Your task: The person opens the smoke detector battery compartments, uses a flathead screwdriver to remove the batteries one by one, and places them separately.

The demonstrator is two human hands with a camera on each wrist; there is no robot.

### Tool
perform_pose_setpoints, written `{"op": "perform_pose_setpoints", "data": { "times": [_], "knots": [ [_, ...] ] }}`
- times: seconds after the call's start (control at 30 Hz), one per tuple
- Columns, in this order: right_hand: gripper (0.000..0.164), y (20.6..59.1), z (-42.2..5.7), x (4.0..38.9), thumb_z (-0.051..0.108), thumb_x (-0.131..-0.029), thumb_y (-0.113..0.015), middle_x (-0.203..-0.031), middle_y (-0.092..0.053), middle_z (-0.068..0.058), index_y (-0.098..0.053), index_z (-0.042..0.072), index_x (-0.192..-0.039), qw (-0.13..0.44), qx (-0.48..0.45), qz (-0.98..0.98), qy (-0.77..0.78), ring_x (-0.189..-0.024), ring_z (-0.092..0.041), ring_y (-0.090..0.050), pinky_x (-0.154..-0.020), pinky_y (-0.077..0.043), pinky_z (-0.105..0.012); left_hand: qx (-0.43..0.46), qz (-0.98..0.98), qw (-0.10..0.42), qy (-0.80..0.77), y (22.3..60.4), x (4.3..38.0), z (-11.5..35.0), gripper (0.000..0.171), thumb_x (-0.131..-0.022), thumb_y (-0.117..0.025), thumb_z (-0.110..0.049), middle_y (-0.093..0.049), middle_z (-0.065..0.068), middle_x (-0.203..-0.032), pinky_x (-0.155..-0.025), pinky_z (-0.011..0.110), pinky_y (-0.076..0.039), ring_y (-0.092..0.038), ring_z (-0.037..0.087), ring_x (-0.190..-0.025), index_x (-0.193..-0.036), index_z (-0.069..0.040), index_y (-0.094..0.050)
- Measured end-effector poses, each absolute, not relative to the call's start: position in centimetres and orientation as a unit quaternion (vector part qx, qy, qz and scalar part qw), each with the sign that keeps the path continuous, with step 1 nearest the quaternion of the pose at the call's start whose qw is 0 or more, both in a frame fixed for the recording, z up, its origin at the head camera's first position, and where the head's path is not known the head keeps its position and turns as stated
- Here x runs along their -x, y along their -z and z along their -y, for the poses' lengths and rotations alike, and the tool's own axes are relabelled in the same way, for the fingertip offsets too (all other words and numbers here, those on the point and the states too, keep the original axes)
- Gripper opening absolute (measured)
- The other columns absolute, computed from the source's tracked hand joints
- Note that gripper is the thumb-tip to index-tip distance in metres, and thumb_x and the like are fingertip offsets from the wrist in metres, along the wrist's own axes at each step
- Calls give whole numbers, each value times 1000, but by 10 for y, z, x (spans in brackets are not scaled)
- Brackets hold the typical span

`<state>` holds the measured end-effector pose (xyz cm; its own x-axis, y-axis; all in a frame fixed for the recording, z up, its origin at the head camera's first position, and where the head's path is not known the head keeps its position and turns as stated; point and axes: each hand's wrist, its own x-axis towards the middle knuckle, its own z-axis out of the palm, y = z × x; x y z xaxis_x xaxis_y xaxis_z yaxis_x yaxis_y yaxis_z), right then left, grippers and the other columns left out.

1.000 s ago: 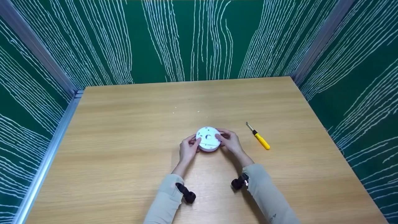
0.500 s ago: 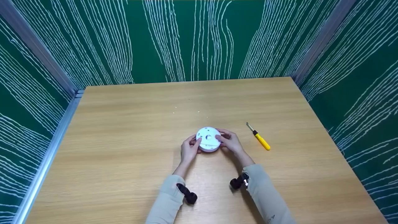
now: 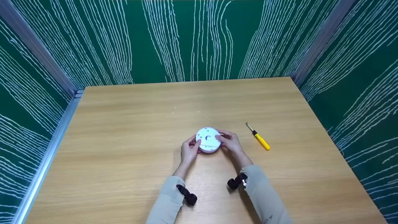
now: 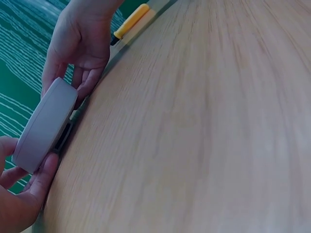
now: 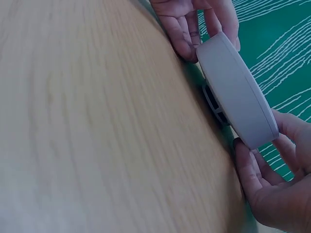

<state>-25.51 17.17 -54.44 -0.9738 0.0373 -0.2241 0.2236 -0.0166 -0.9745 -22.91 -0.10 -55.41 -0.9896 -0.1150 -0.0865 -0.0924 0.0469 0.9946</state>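
A round white smoke detector (image 3: pixel 205 143), its flat face with small holes turned up, is held between both hands above the table. My left hand (image 3: pixel 188 151) grips its left rim, the thumb on the upper face. On the opposite rim my right hand (image 3: pixel 232 143) grips it the same way, its other fingers under the edge. Seen from the side in the right wrist view, the smoke detector (image 5: pixel 235 92) has a dark slotted bump on its underside. To the right of the hands lies a screwdriver (image 3: pixel 261 141) with a yellow handle, untouched.
The wooden table (image 3: pixel 124 140) spans the space below the hands. A few tiny white crumbs (image 3: pixel 198 111) lie beyond the detector. Green panels with white lines (image 3: pixel 211 40) stand behind and at both sides, with metal posts at the corners.
Both hands keep their grip on the smoke detector, which stays nearly in place. My right forearm has shifted slightly to the left. The screwdriver lies where it was.
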Motion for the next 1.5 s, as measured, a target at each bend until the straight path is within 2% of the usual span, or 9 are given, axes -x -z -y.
{"op": "perform_pose_setpoints", "data": {
  "times": [0.13, 0.37, 0.53, 0.67, 0.97, 1.2, 1.33, 1.5],
  "knots": [
    [35, 542, -170, 255, 4, -80, -64, -94, -60, -14, -58, -1, -114, 66, -111, -696, 706, -67, -14, -58, -55, -53, -20, -56, 707, 6, 705, 556, 229, 3, 38, -84, -59, -6, -54, 6, -72, -48, 28, -55, -53, 9, -51, -119, 7, -51],
    [36, 540, -168, 256, 3, -78, -66, -84, -62, -10, -58, -1, -113, 68, -131, -689, 710, -60, -12, -58, -52, -53, -19, -43, 682, -11, 730, 532, 219, 8, 38, -83, -56, 3, -49, 7, -70, -57, 43, -55, -54, 17, -54, -118, 14, -47],
    [35, 539, -165, 257, 4, -78, -66, -78, -62, -7, -59, -2, -111, 63, -135, -684, 714, -57, -12, -58, -50, -52, -20, -38, 687, -13, 725, 526, 217, 9, 39, -82, -56, 4, -47, 6, -71, -59, 44, -55, -52, 18, -56, -119, 14, -45],
    [33, 540, -165, 260, 8, -77, -68, -75, -61, -6, -61, -1, -108, 47, -131, -697, 703, -55, -12, -57, -48, -52, -21, -19, 699, -4, 715, 524, 217, 10, 41, -81, -58, 5, -45, 6, -73, -60, 46, -54, -49, 14, -57, -119, 14, -46],
    [32, 545, -167, 261, 12, -77, -68, -79, -62, -7, -63, 2, -107, 42, -121, -720, 682, -58, -13, -59, -49, -53, -22, -30, 683, -15, 729, 524, 216, 9, 44, -80, -59, 5, -41, 6, -74, -66, 47, -54, -44, 8, -57, -121, 12, -45],
    [32, 547, -166, 260, 14, -78, -68, -78, -62, -6, -62, 0, -107, 27, -114, -734, 669, -57, -11, -58, -46, -52, -21, -39, 693, -3, 720, 522, 212, 5, 44, -81, -59, 2, -41, 4, -74, -65, 45, -55, -43, 6, -56, -121, 13, -45],
    [30, 546, -165, 259, 13, -79, -67, -82, -62, -8, -63, -1, -106, 14, -94, -746, 659, -65, -12, -58, -50, -53, -20, -42, 700, -2, 713, 521, 212, 4, 44, -82, -58, 0, -43, 6, -75, -64, 44, -55, -46, 9, -58, -121, 15, -43],
    [32, 543, -167, 258, 14, -79, -67, -96, -62, -12, -62, 0, -107, 7, -58, -775, 629, -83, -18, -56, -60, -52, -20, -55, 698, -20, 714, 534, 220, 4, 51, -82, -61, -7, -47, 9, -83, -63, 41, -56, -49, 12, -61, -124, 13, -39]
  ]
}}
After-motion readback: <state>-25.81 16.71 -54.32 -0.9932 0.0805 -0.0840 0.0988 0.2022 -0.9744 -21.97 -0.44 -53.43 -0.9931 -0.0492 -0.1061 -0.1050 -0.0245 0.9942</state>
